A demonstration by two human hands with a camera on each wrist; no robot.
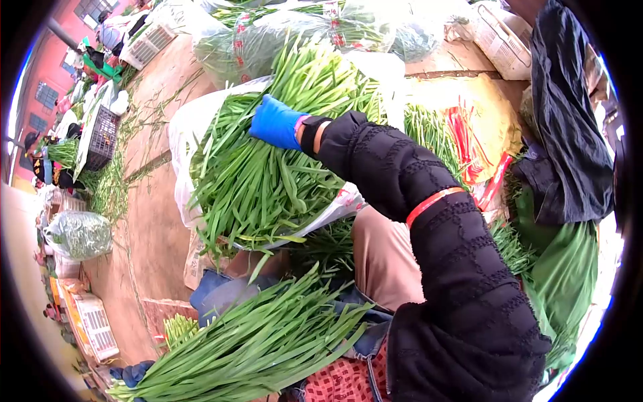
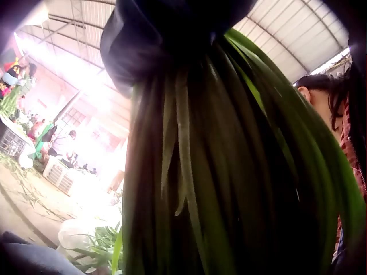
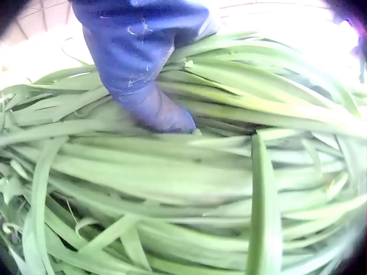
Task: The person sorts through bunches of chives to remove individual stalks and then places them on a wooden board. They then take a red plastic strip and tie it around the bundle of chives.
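My left hand (image 1: 134,372), in a dark blue glove, grips a bunch of long green leaves (image 1: 248,335) near its pale stem end. In the left wrist view the gloved left hand (image 2: 172,40) is at the top and the leaves (image 2: 189,172) hang below it. My right hand (image 1: 276,122), in a bright blue glove, grips leaves on top of a large pile (image 1: 268,174) lying in a white plastic bag (image 1: 182,134). The right wrist view has the right hand's (image 3: 137,69) thumb sunk among the leaves (image 3: 143,172); its other fingers are mostly hidden.
Clear bags of greens (image 1: 268,50) lie beyond the pile. Red ties (image 1: 467,137) lie on a yellow sack (image 1: 495,107) at right, beside dark cloth (image 1: 569,120) and green cloth (image 1: 562,268). Crates (image 1: 102,137) and a filled bag (image 1: 79,234) stand at left.
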